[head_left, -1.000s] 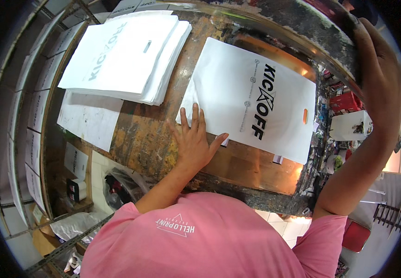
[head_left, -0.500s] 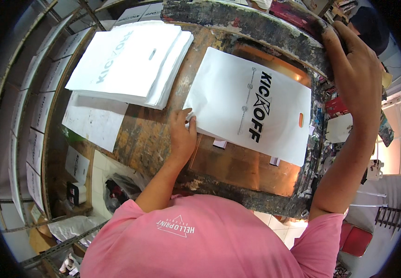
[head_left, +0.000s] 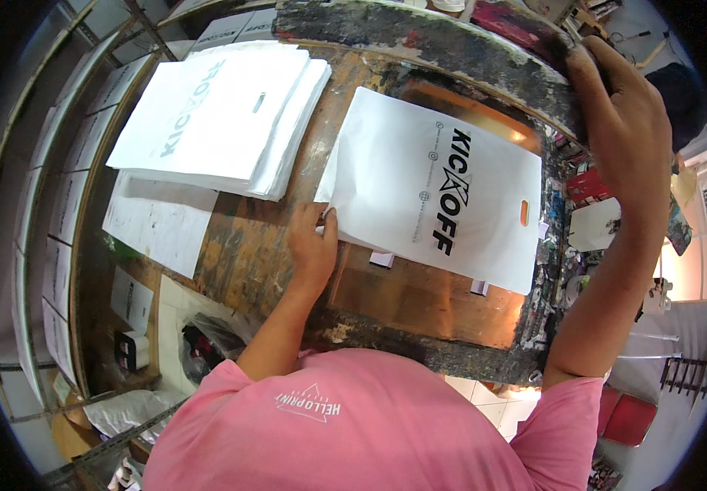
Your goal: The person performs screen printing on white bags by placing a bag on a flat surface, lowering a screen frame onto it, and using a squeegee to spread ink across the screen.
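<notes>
A white flat bag point(head_left: 394, 164) with black print and a cut-out handle slot lies on the copper-coloured work surface point(head_left: 419, 299). My left hand point(head_left: 314, 245) pinches the bag's near left corner, fingers closed, and the layers along that left edge are slightly parted. At the upper right, my right hand point(head_left: 627, 123) is wrapped round the corner of a raised, ink-stained screen printing frame point(head_left: 427, 41). That frame is tilted up beyond the bag. Its underside is mostly out of sight.
To the left stands a thick stack of printed white bags point(head_left: 206, 114) on a stained sheet point(head_left: 161, 221). Racks point(head_left: 59, 196) holding more printed bags line the far left. Two small light tabs, one of them a tab point(head_left: 381, 259), show at the bag's near edge.
The view has shifted a little. My left hand has drawn slightly toward me with the bag's corner, and the left edge's layers show more apart. My right hand keeps its hold on the frame.
</notes>
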